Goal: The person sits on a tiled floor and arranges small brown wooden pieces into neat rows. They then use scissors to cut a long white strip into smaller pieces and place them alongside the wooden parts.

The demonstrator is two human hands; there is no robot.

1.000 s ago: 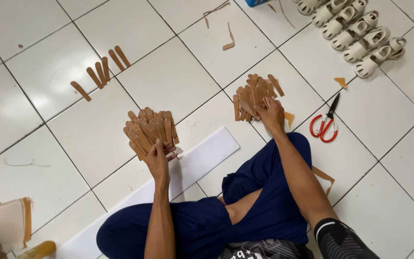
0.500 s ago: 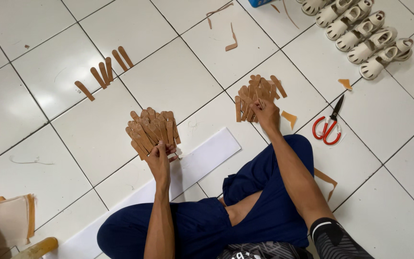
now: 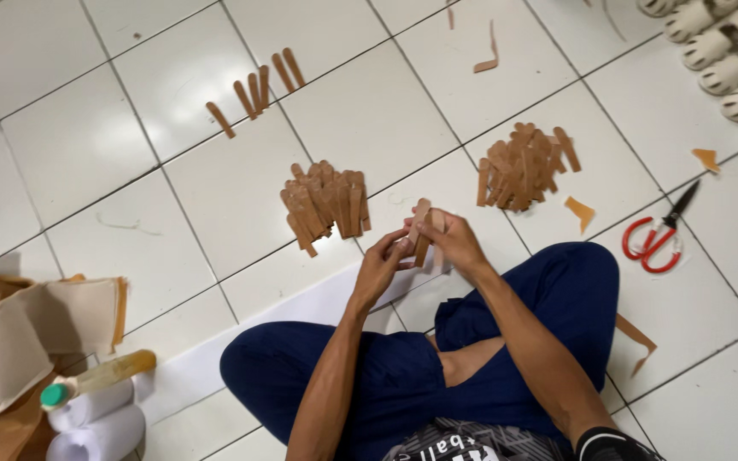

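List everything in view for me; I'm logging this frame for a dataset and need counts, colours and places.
strip piles: two, brown, mid floor, second at
loose strips: about five, brown, upper left tile
scissors: one, red-handled, right
white moulded parts: several, top right corner
paper sheet: one, white, under the legs
glue bottle: one, yellowish with green cap, lower left
fabric stack: beige, left edge
held strips: a few, brown, in both hands
left hand; right hand: together, centre
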